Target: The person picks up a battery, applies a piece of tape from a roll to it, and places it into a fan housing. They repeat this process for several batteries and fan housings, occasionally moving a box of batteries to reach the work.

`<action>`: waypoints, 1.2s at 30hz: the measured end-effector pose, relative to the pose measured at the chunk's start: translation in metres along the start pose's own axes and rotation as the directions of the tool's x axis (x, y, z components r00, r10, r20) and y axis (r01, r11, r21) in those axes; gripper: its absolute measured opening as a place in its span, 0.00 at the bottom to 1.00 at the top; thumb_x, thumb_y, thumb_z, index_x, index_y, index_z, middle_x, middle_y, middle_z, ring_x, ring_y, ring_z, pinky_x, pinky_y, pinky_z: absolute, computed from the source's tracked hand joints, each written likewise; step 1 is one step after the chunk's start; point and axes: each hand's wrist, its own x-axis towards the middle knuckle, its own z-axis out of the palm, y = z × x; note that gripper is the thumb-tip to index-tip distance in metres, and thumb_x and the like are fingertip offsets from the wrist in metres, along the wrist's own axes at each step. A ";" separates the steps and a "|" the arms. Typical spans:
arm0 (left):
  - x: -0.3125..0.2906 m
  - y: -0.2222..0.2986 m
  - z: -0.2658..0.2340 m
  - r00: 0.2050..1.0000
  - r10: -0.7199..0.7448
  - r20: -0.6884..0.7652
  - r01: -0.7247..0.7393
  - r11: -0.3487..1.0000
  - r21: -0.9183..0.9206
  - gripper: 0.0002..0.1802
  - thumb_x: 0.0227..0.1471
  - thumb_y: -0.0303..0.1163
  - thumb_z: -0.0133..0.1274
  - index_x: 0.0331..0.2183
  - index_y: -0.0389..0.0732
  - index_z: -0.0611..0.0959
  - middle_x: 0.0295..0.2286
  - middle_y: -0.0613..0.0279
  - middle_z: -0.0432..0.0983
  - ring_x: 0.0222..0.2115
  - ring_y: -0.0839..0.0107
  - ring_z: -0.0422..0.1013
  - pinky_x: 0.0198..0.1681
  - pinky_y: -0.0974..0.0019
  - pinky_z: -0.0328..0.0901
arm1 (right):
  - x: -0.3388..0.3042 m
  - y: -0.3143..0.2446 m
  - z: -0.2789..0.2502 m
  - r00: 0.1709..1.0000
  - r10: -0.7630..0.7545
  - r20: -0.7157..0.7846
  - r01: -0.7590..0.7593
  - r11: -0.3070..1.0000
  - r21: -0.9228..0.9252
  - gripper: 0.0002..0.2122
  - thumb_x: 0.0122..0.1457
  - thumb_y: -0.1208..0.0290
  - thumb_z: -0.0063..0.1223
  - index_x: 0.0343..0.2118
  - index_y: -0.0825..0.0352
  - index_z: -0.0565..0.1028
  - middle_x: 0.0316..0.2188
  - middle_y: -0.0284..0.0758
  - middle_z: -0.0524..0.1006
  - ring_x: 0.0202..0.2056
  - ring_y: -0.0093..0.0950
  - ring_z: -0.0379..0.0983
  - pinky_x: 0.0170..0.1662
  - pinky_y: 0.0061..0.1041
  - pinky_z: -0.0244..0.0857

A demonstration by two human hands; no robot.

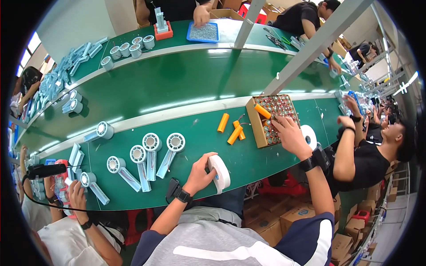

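The left hand (201, 174), at the lower centre of the frame, is curled around a white ring-shaped roll (224, 176) that stands on edge at the near side of the green table (199, 126), thumb on its face. The right hand (290, 136), right of centre, reaches with partly bent fingers over an open brown cardboard box (254, 127) packed with upright cylindrical cells (279, 104); whether its fingertips have closed on one cannot be told.

An orange cylindrical cell (262, 111) lies across the top of the box at its left side, just up and left of the right fingertips, its long axis slanting from upper left to lower right. The right hand is clearly the nearer; the left is well apart, below and to the left. Between the hands, left of the box, lie three loose orange cylinders (223, 123). A second white roll (309, 137) sits beside the right wrist.

Four light-blue plastic fan housings with round grilles (175, 142) lie left of the left hand. A brown carton (295, 216) under the table carries blue print, too small to read; no writing is legible on the cells or rolls.
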 end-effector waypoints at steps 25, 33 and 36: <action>-0.004 0.001 0.002 0.997 0.046 -0.057 -0.042 0.997 0.067 0.27 0.48 0.23 0.56 0.52 0.37 0.74 0.38 0.51 0.78 0.37 0.64 0.77 0.42 0.63 0.71 | 0.000 0.032 0.015 0.902 -0.221 0.370 0.265 0.961 -0.073 0.10 0.52 0.74 0.50 0.36 0.73 0.73 0.39 0.50 0.73 0.43 0.48 0.67 0.52 0.43 0.60; -0.004 0.006 0.002 0.999 0.038 -0.036 -0.038 0.999 -0.012 0.27 0.48 0.25 0.57 0.52 0.38 0.74 0.38 0.50 0.78 0.34 0.59 0.76 0.40 0.62 0.71 | -0.016 0.042 0.048 0.992 -0.107 0.070 0.096 0.985 0.146 0.10 0.59 0.71 0.49 0.37 0.75 0.72 0.41 0.51 0.74 0.49 0.52 0.66 0.56 0.46 0.57; 0.000 0.009 -0.001 1.000 0.020 -0.018 -0.020 1.000 0.003 0.27 0.48 0.25 0.57 0.52 0.38 0.74 0.38 0.50 0.78 0.34 0.58 0.77 0.40 0.62 0.71 | 0.000 0.032 0.035 0.975 -0.010 0.220 -0.034 0.980 0.195 0.14 0.58 0.69 0.53 0.43 0.73 0.72 0.45 0.53 0.73 0.52 0.51 0.66 0.59 0.43 0.56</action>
